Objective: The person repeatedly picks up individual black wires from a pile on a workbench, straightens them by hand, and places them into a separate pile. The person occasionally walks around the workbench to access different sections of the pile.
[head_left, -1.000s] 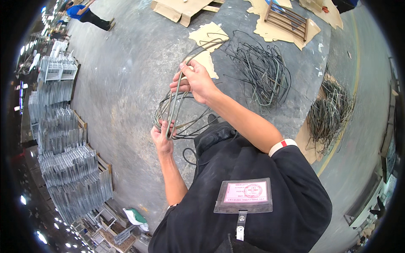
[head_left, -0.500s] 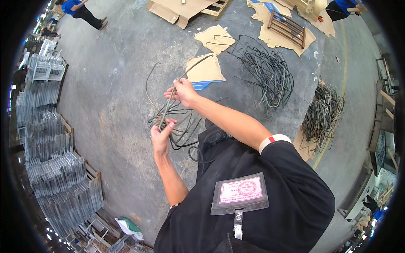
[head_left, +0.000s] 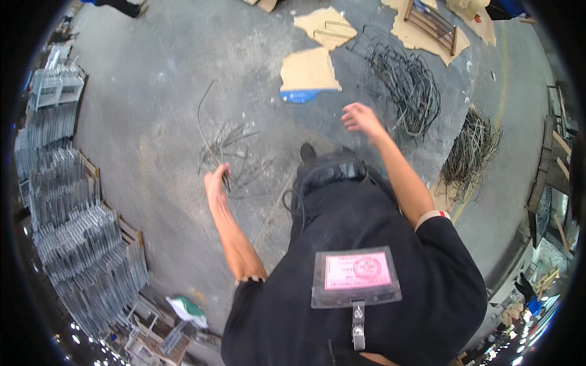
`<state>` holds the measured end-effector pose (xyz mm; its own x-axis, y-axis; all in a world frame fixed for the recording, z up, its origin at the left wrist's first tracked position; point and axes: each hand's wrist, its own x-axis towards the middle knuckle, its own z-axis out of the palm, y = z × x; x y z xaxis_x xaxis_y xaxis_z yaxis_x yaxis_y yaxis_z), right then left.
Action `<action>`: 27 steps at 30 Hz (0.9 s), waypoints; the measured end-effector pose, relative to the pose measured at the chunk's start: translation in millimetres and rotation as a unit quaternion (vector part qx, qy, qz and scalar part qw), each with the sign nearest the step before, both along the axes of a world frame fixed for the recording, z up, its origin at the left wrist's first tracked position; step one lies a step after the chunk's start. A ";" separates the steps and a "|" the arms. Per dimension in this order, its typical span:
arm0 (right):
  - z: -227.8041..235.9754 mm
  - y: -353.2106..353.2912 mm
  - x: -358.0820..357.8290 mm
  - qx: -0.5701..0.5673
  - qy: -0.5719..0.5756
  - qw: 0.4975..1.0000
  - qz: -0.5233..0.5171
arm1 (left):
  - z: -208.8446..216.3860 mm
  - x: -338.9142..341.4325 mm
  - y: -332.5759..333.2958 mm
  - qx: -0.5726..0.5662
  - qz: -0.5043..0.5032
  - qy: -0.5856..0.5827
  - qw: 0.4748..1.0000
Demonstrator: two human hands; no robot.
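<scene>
Our left hand was closed around a bundle of thin bent wires, its thumb pressed over them and its other fingers mostly hidden from us. Motion blurred the bundle, which fanned out beyond and to the right of our grip, above the grey concrete floor; one longer wire rose from it in a curve, well past the rest. We could not tell how many wires we had hold of. Our right hand hung with nothing in it, its fingers partly parted and loosely bent, near a tangled pile of dark wires on the floor to its right. Farther right, a second wire heap lay beside a yellow floor line. Ahead of us, between the two hands, was a cardboard piece with a blue lower edge, and just beyond it a second cardboard sheet carried bent wires. A brown barred frame rested on more cardboard at upper right. Over to our left stood rows of grey metal frames, with a white-and-green bag near their lower end. A clear badge holder lay against our dark shirt.
</scene>
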<state>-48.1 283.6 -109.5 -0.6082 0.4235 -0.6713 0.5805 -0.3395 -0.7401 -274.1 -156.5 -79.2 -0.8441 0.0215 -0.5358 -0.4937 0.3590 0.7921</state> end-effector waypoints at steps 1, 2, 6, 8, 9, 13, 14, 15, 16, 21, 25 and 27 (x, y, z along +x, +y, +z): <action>-3.7 -0.5 13.8 -0.033 -0.020 0.997 -0.073 | 3.1 -1.1 -10.1 -0.110 -0.009 -0.009 0.994; -4.8 0.8 26.4 -0.039 -0.026 0.994 -0.097 | 6.7 -0.9 -15.3 -0.071 -0.012 0.014 0.997; -3.1 -9.9 40.1 0.108 -0.091 0.990 0.000 | 34.4 -7.8 -30.7 0.051 -0.007 0.052 0.997; 9.8 -20.0 22.0 0.262 0.002 0.960 0.102 | 48.0 -13.7 -25.4 0.098 -0.024 0.088 0.991; 19.8 -28.6 9.3 0.324 0.025 0.933 0.153 | 56.1 -14.7 -24.0 0.124 -0.027 0.103 0.987; 77.5 -43.3 -75.9 0.404 0.181 0.862 0.247 | 79.1 -11.1 2.6 0.167 -0.014 0.110 0.980; 93.6 -47.2 -98.9 0.420 0.218 0.841 0.262 | 85.8 -8.9 10.0 0.166 -0.016 0.130 0.977; 109.8 -51.2 -122.9 0.441 0.283 0.809 0.266 | 94.2 -5.0 15.4 0.172 -0.014 0.141 0.975; 126.1 -55.4 -147.0 0.474 0.293 0.780 0.286 | 102.6 -2.2 22.0 0.180 -0.013 0.154 0.971; 213.9 -61.2 -239.2 0.689 0.433 0.491 0.312 | 150.4 19.4 49.2 0.200 -0.022 0.212 0.956; 267.0 -66.5 -244.7 0.698 0.454 0.354 0.426 | 190.9 37.6 49.6 0.206 -0.077 0.268 0.938; 279.1 -72.5 -229.6 0.664 0.414 0.373 0.499 | 207.6 45.7 49.5 0.207 -0.063 0.279 0.936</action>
<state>-277.7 211.1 169.7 -0.6737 -0.6667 0.3189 -0.6867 0.7242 0.0631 -228.4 -107.0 128.4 -0.9665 0.2485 0.0641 0.0643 -0.0074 0.9979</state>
